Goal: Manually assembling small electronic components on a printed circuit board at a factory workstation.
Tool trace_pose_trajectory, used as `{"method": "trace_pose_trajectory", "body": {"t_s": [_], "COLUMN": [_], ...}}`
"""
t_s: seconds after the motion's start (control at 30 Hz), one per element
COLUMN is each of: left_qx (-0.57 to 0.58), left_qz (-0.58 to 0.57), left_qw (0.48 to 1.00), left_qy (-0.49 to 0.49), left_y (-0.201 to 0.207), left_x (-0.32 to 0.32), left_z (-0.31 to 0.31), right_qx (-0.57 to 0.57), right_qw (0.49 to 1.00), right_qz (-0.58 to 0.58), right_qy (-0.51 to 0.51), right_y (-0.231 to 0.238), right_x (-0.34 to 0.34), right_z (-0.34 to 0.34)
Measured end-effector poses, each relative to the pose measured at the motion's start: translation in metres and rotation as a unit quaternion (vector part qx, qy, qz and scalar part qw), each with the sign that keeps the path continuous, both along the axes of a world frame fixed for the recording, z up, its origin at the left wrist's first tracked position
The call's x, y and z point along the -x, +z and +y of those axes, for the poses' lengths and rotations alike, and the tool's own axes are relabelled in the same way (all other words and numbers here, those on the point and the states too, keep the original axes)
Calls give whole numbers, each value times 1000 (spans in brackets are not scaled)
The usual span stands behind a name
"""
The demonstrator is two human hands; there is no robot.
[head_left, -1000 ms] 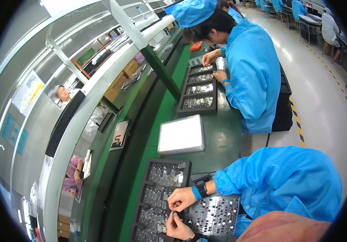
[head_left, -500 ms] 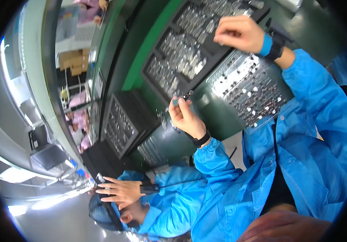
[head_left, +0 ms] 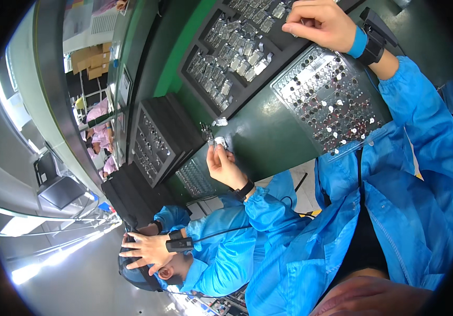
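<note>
My left hand (head_left: 225, 167) is closed in a pinch beside a few small metallic parts (head_left: 206, 129) on the green work surface. A small shiny piece (head_left: 221, 141) shows right at its fingertips; whether it is held or lies behind them is unclear. My right hand (head_left: 322, 26) is also closed, thumb against curled fingers, above the edge of a black compartment tray (head_left: 262, 87) full of small clear and silvery parts. What its fingers hold, if anything, is hidden. Below it lies a clear plastic tray (head_left: 316, 100) with many small black, red and white pieces.
A stack of black foam trays (head_left: 176, 131) with small parts stands to the left. Beyond it is a black box (head_left: 131, 192). A co-worker in blue (head_left: 221, 253) sits close at the lower left, a hand raised to the head. A grey rail (head_left: 60, 105) runs along the far side.
My left hand has moved left and down, away from the black tray. The small dark part with a ring at its fingertips no longer shows. My right hand has shifted slightly up and right.
</note>
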State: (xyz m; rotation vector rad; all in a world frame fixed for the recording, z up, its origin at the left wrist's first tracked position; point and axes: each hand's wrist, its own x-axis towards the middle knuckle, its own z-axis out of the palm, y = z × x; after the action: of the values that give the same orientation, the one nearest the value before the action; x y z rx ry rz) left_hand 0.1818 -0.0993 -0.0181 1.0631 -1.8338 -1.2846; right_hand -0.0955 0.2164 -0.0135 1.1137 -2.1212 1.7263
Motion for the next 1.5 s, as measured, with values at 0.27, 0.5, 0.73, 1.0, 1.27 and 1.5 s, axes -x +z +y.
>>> {"method": "trace_pose_trajectory", "body": {"t_s": [0.27,0.5,0.73,1.0,1.27,1.5], "left_qx": [328,233,80,119,188,302], "left_qz": [-166,-73,-50,7,-119,-181], "left_qw": [930,970,995,992,973,934], "left_qy": [-19,-13,-12,-49,-65,-59], "left_y": [-11,3,-9,-1,-10,0], "left_x": [18,32,61,48,12,37], "left_z": [18,28,16,21,-3,19], "right_qx": [-3,-4,2,5,-9,-19], "right_qw": [1000,1000,1000,1000,1000,1000], "right_qz": [-1,-2,-4,-10,-6,-1], "right_qy": [-4,-8,-11,0,5,6], "right_y": [4,7,8,4,2,0], "right_x": [5,5,3,4,6,4], "right_z": [3,3,0,3,3,3]}}
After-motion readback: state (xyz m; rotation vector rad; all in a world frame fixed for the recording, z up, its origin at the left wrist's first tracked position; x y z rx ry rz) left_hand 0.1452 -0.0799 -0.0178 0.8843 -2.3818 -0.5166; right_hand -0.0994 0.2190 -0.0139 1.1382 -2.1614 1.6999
